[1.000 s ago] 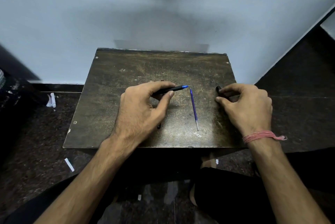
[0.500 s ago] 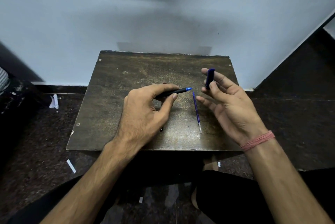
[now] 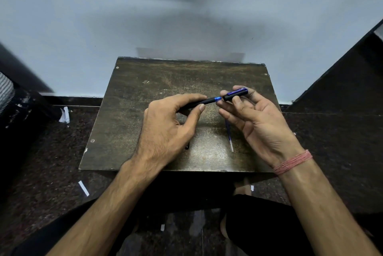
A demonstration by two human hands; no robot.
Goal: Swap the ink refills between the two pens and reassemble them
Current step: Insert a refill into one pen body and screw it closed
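Observation:
My left hand (image 3: 165, 129) pinches a black pen barrel (image 3: 204, 102) with a blue tip, pointing right, above the small dark wooden table (image 3: 145, 98). My right hand (image 3: 252, 118) holds a blue and black pen cap (image 3: 237, 93) between thumb and fingers, its open end touching the blue tip. A loose blue ink refill (image 3: 229, 135) lies on the table under my right hand, partly hidden by the fingers. A black pen part (image 3: 187, 147) peeks out from beneath my left hand.
The table stands against a pale wall on a dark speckled floor. White paper scraps (image 3: 83, 188) lie on the floor at the left. My knees in dark cloth are just below the table's front edge.
My right hand picked the cap up from the table's right side, raised it, and brought it left to the pen's blue tip. My left hand kept its grip on the barrel.

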